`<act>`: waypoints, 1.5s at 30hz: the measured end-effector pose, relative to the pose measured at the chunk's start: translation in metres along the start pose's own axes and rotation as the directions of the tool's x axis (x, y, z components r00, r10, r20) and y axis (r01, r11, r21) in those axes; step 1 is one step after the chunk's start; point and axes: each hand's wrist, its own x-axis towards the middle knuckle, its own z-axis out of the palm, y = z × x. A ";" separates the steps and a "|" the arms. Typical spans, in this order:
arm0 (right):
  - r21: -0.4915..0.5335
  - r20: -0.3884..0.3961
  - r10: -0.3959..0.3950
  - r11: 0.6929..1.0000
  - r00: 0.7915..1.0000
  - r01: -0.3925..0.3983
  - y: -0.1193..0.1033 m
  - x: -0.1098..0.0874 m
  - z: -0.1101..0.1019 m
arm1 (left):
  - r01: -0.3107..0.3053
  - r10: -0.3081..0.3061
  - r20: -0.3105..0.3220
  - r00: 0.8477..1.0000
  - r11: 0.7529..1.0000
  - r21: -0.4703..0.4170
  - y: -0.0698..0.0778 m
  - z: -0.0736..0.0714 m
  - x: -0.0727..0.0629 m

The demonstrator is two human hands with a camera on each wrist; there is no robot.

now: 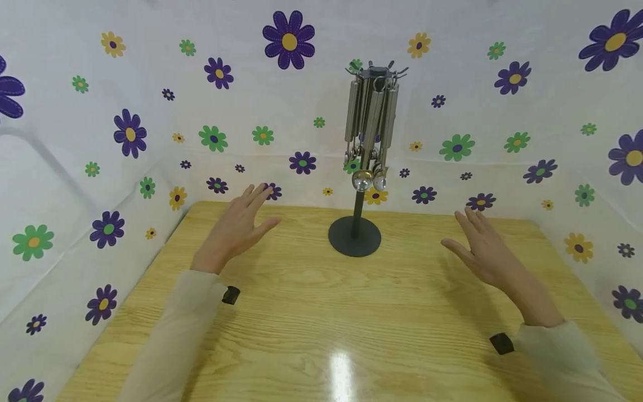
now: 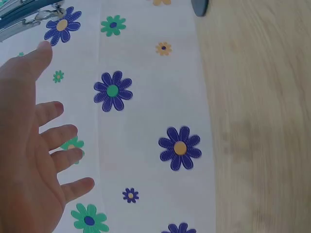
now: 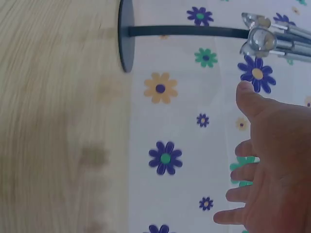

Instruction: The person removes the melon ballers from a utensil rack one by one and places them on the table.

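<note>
A dark stand with a round base [image 1: 354, 237] stands upright near the back of the table. From hooks at its top hang several metal spoons [image 1: 373, 117], handles up and shiny bowls down. Left of the stand, my left hand [image 1: 236, 229] is held over the table with its fingers spread and nothing in it. On the opposite side my right hand [image 1: 484, 251] is also extended, empty, thumb toward the stand. Each palm shows in its own wrist view, the left hand [image 2: 29, 145] and the right hand [image 3: 277, 155], both apart from the spoons.
The wooden table [image 1: 281, 318] has a light grain and a bright reflection at its front. White cloth [image 1: 226, 106] printed with purple, green and yellow flowers rises behind it and along both sides.
</note>
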 end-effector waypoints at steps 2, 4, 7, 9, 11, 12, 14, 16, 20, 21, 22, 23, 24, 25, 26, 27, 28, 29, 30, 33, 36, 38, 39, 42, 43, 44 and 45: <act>0.007 -0.013 -0.007 1.000 1.000 0.007 -0.009 0.004 0.000 | -0.018 0.016 -0.028 0.999 0.999 -0.045 0.005 0.001 0.003; 0.008 -0.031 -0.017 1.000 0.999 0.018 -0.019 0.009 0.000 | -0.029 0.023 -0.059 0.998 0.995 -0.091 0.011 0.001 0.005; 0.001 -0.070 -0.045 0.999 0.996 0.046 -0.035 0.017 0.002 | -0.042 0.028 -0.105 0.994 0.990 -0.134 0.021 0.000 0.008; 0.002 -0.097 -0.063 0.998 0.993 0.064 -0.045 0.022 0.003 | -0.055 0.032 -0.134 0.991 0.984 -0.171 0.029 -0.002 0.010; 0.004 -0.133 -0.080 0.997 0.988 0.082 -0.055 0.028 0.004 | -0.077 0.043 -0.169 0.985 0.977 -0.201 0.036 -0.004 0.013; 0.007 -0.155 -0.088 0.996 0.984 0.091 -0.060 0.030 0.005 | -0.091 0.050 -0.186 0.981 0.971 -0.220 0.039 -0.005 0.016; 0.022 -0.201 -0.101 0.994 0.974 0.108 -0.070 0.035 0.005 | -0.128 0.068 -0.226 0.972 0.957 -0.261 0.047 -0.007 0.021; 0.033 -0.257 -0.121 0.990 0.959 0.134 -0.079 0.040 0.005 | -0.164 0.083 -0.265 0.961 0.940 -0.300 0.054 -0.009 0.027; 0.054 -0.347 -0.160 0.980 0.924 0.190 -0.094 0.051 0.005 | -0.222 0.095 -0.323 0.942 0.897 -0.383 0.067 -0.014 0.039; 0.054 -0.367 -0.173 0.977 0.914 0.207 -0.098 0.054 0.005 | -0.231 0.092 -0.337 0.937 0.888 -0.399 0.069 -0.016 0.043; 0.059 -0.384 -0.182 0.974 0.905 0.220 -0.101 0.057 0.005 | -0.242 0.091 -0.353 0.931 0.879 -0.412 0.072 -0.017 0.046; 0.063 -0.400 -0.191 0.970 0.897 0.234 -0.104 0.059 0.004 | -0.251 0.087 -0.369 0.925 0.870 -0.424 0.075 -0.018 0.049; 0.069 -0.415 -0.200 0.966 0.888 0.250 -0.107 0.062 0.004 | -0.260 0.083 -0.384 0.919 0.862 -0.435 0.078 -0.020 0.053; 0.074 -0.429 -0.208 0.962 0.879 0.264 -0.110 0.065 0.003 | -0.269 0.080 -0.403 0.912 0.857 -0.440 0.082 -0.023 0.056; 0.079 -0.443 -0.216 0.957 0.870 0.278 -0.113 0.067 0.003 | -0.278 0.077 -0.418 0.905 0.850 -0.447 0.086 -0.025 0.059; 0.087 -0.457 -0.222 0.953 0.861 0.291 -0.116 0.070 0.002 | -0.291 0.075 -0.435 0.897 0.843 -0.453 0.090 -0.028 0.062; 0.093 -0.470 -0.225 0.949 0.854 0.301 -0.119 0.073 0.001 | -0.299 0.072 -0.447 0.892 0.835 -0.462 0.095 -0.031 0.065; 0.097 -0.481 -0.226 0.946 0.847 0.308 -0.122 0.075 0.000 | -0.306 0.068 -0.458 0.886 0.829 -0.469 0.100 -0.035 0.069; 0.101 -0.492 -0.227 0.944 0.840 0.314 -0.125 0.078 0.000 | -0.306 0.061 -0.464 0.884 0.825 -0.475 0.105 -0.038 0.072; 0.112 -0.530 -0.224 0.937 0.818 0.330 -0.133 0.086 -0.003 | -0.314 0.047 -0.483 0.874 0.814 -0.488 0.120 -0.049 0.083; 0.131 -0.569 -0.213 0.930 0.794 0.343 -0.140 0.094 -0.007 | -0.306 0.028 -0.493 0.870 0.813 -0.495 0.132 -0.058 0.094; 0.153 -0.589 -0.204 0.922 0.782 0.356 -0.145 0.099 -0.009 | -0.302 0.014 -0.494 0.869 0.806 -0.509 0.138 -0.064 0.100; 0.162 -0.598 -0.198 0.919 0.777 0.359 -0.148 0.102 -0.011 | -0.297 0.004 -0.492 0.870 0.802 -0.518 0.142 -0.066 0.103; 0.197 -0.612 -0.178 0.909 0.771 0.366 -0.156 0.106 -0.014 | -0.294 -0.014 -0.493 0.870 0.788 -0.541 0.151 -0.074 0.112; 0.206 -0.613 -0.171 0.908 0.771 0.365 -0.158 0.108 -0.015 | -0.291 -0.020 -0.492 0.870 0.785 -0.547 0.155 -0.076 0.115; 0.211 -0.615 -0.166 0.907 0.771 0.364 -0.161 0.109 -0.016 | -0.293 -0.023 -0.494 0.869 0.781 -0.552 0.158 -0.078 0.118; 0.212 -0.618 -0.161 0.908 0.770 0.360 -0.163 0.111 -0.017 | -0.296 -0.025 -0.498 0.867 0.778 -0.554 0.161 -0.080 0.121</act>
